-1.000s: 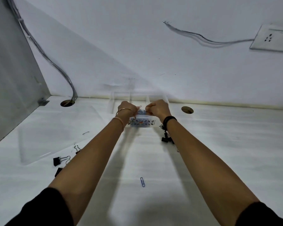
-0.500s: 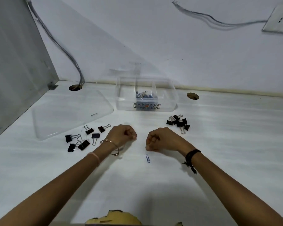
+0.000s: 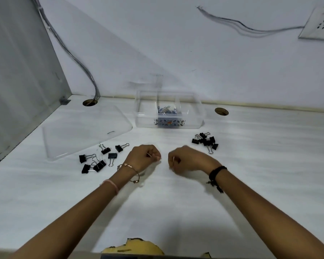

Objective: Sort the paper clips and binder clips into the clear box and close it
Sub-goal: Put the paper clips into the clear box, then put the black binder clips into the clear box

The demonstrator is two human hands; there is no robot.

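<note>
**Head view: two curled hands on the bench, clips lying loose**

The left hand [image 3: 143,158] and right hand [image 3: 187,160] sit close together, each curled into a loose fist; whether either holds anything I cannot tell. Beyond them stands the clear box [image 3: 193,116], open, with paper clips [image 3: 166,110] in its middle compartment. Its lid [image 3: 79,131] lies beyond the left hand, to its left. Binder clips [image 3: 98,158] are scattered just left of that hand; another cluster [image 3: 205,141] lies beyond the right hand.
</note>
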